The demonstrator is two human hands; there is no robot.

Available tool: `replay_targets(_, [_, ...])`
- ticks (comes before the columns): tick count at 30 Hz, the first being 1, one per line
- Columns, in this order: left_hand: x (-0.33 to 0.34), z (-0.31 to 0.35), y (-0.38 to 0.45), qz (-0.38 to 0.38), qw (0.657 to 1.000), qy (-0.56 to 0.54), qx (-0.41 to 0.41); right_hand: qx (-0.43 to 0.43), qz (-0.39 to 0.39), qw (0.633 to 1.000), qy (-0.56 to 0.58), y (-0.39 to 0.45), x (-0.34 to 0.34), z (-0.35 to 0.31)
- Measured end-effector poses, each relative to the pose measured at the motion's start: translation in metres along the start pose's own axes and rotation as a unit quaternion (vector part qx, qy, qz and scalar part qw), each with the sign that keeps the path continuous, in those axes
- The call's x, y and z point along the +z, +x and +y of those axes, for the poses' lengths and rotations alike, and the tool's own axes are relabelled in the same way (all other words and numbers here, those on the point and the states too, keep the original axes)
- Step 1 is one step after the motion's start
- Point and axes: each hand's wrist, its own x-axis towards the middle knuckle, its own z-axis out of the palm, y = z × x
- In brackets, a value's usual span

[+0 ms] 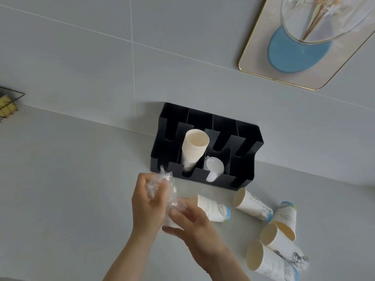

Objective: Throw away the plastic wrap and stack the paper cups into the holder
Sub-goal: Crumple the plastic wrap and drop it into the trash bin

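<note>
Showing two bare hands, left hand [148, 201] and right hand [192, 226], plus both forearms entering from the bottom edge. Wearing no sleeves, gloves, rings, watch or bands in the visible part. Showing short, unpainted nails. Blurring slightly at the right hand's fingertips [168, 230].

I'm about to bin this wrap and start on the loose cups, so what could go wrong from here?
1. The plastic wrap is bunched loosely between the left hand and right hand; a trailing end could slip from the grip on the way to the bin.
2. The loose paper cups lie on their sides on the counter and may roll if bumped.
3. The cup stack leans in the black holder; pushing more on could tip it.
</note>
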Motion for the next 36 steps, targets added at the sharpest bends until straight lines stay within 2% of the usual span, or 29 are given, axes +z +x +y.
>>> replay_targets(3, [-0.009,-0.005,-0.009,-0.011,0.992,-0.088,-0.087,-0.053,0.048,0.997,-0.026,0.003,0.007,0.006])
replay_targets(5, [-0.021,-0.01,-0.017,-0.025,0.986,-0.104,-0.132,-0.058,0.063,0.996,-0.032,0.006,0.011,0.012])
replay_targets(9, [-0.053,-0.016,-0.028,-0.058,0.989,-0.072,-0.119,-0.055,0.055,0.99,-0.117,0.014,0.027,0.026])
replay_targets(13, [-0.104,-0.024,-0.046,-0.09,0.988,-0.012,-0.122,-0.031,0.029,0.989,-0.14,0.022,0.052,0.041])
replay_targets(17, [-0.165,-0.044,-0.084,-0.01,0.994,0.088,-0.057,0.019,-0.027,0.988,-0.152,0.029,0.09,0.071])
replay_targets(21, [-0.212,-0.069,-0.128,0.108,0.976,0.177,-0.064,0.066,-0.121,0.973,-0.185,0.02,0.136,0.119])
replay_targets(24, [-0.24,-0.096,-0.167,0.187,0.953,0.213,-0.109,0.097,-0.183,0.953,-0.219,0.004,0.159,0.166])
replay_targets(27, [-0.253,-0.138,-0.208,0.225,0.937,0.224,-0.145,0.125,-0.215,0.931,-0.268,-0.011,0.164,0.22])
replay_targets(30, [-0.249,-0.191,-0.242,0.257,0.918,0.221,-0.206,0.149,-0.255,0.893,-0.34,-0.02,0.153,0.277])
replay_targets(36, [-0.218,-0.32,-0.27,0.26,0.869,0.261,-0.331,0.198,-0.253,0.839,-0.438,0.002,0.103,0.388])
